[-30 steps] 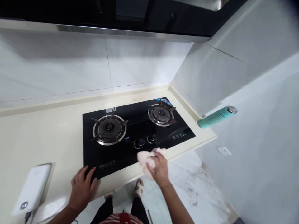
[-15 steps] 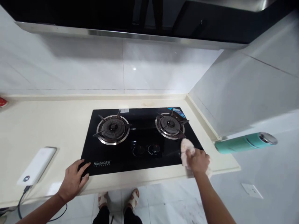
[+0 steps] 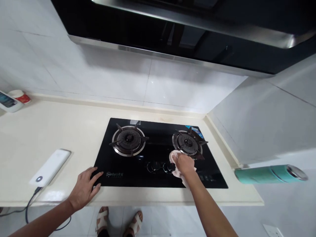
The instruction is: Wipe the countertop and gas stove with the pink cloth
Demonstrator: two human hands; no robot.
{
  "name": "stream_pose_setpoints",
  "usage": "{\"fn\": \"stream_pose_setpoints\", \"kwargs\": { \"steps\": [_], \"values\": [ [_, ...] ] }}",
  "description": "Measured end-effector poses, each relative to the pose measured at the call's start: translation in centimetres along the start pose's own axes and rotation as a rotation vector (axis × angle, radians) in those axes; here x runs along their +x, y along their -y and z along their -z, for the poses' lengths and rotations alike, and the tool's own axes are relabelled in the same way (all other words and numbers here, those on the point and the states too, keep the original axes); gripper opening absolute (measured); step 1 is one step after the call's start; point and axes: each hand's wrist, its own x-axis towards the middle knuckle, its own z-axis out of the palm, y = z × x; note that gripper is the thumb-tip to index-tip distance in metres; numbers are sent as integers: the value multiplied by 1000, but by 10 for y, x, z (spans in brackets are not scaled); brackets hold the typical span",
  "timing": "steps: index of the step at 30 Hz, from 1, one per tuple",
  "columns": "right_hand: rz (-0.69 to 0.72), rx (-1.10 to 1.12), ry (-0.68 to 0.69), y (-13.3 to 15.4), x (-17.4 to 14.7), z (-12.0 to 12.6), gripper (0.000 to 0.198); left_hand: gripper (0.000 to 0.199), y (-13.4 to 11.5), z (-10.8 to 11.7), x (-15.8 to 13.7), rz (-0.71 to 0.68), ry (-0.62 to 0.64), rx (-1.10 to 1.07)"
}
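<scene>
A black glass gas stove with two burners is set into the cream counter. My right hand is closed on a pale pink cloth, pressed to the glass just in front of the right burner and beside the right control knob. The left knob shows farther left. My left hand rests with fingers spread at the stove's front left corner, fingertips on the glass near the printed logo. The left burner stands beyond it.
A white power bank with a black cable lies on the left counter. A green flask stands at the right end. A red and white cup is at the far left. The range hood hangs above.
My right hand has moved the cloth left, from the stove's right front edge to beside the knobs. My left hand stays at the corner. The view has tilted and shifted.
</scene>
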Motion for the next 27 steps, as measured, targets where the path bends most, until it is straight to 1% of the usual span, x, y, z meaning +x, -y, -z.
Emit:
{"fn": "stream_pose_setpoints", "kwargs": {
  "steps": [4, 6, 9, 13, 15, 18, 21, 23, 24, 27],
  "values": [
    [106, -5, 45, 13, 6, 12, 40, 38, -1, -1, -2, -6, -9, -4],
    [122, -6, 42, 23, 14, 16, 38, 38, -1, -2, -3, -3, -13, -16],
    [85, -5, 0, 47, 33, 19, 39, 38, -1, -4, -5, 6, -32, -32],
    [-2, 22, -69, 75, 68, 22, 41, 39, -2, -5, -7, 20, -36, -45],
    [-43, 43, -88, 82, 85, 24, 42, 40, -5, -2, -8, 27, -17, -61],
    [-67, 73, -99, 88, 104, 27, 44, 41, -12, 7, -6, 47, 20, -95],
    [-66, 90, -104, 95, 111, 21, 47, 42, -19, 13, -4, 73, 52, -126],
    [0, 94, -139, 99, 106, 9, 49, 43, -22, 14, -4, 89, 71, -137],
    [70, 94, -168, 101, 101, 1, 49, 44, -23, 13, -5, 92, 78, -140],
    [363, 76, -255, 100, 83, -24, 48, 45, -24, 10, -8, 93, 80, -148]
  ]
}}
